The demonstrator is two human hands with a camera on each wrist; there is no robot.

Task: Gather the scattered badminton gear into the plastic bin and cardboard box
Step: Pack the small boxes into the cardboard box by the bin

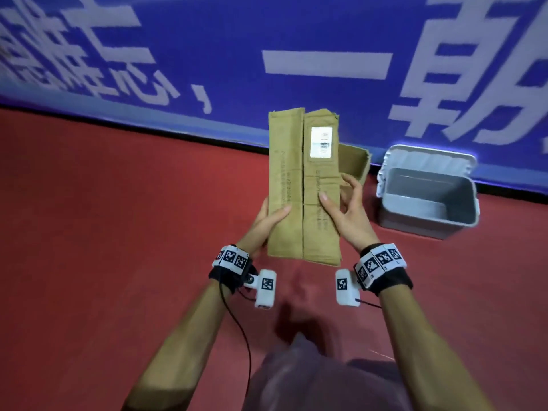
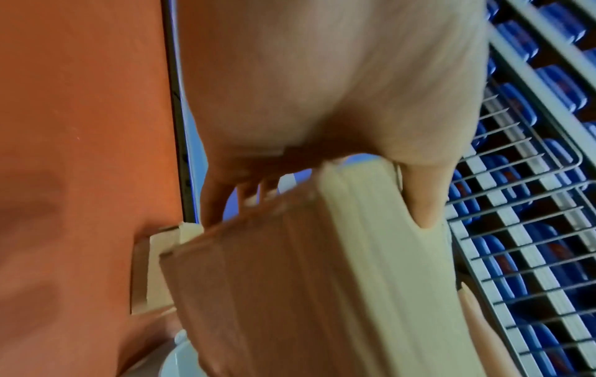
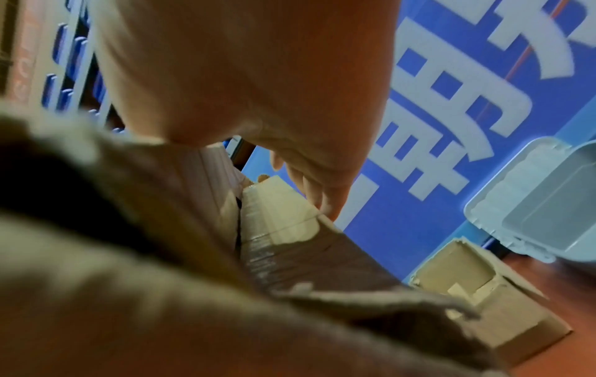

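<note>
I hold a flattened brown cardboard box (image 1: 302, 185) upright in front of me, with a white label (image 1: 321, 142) near its top. My left hand (image 1: 271, 213) grips its left edge, thumb across the front. My right hand (image 1: 341, 200) pinches the right edge, thumb on the front and fingers curled behind. In the left wrist view the cardboard (image 2: 290, 293) fills the lower frame. A grey plastic bin (image 1: 427, 221) stands open and empty on the floor to the right. No badminton gear is in view.
A second open cardboard box (image 3: 477, 293) sits on the red floor (image 1: 118, 232) beside the bin (image 3: 542, 201), against a blue banner wall (image 1: 326, 25) with white characters. Blue stadium seats and a metal railing (image 2: 532, 204) show in the left wrist view.
</note>
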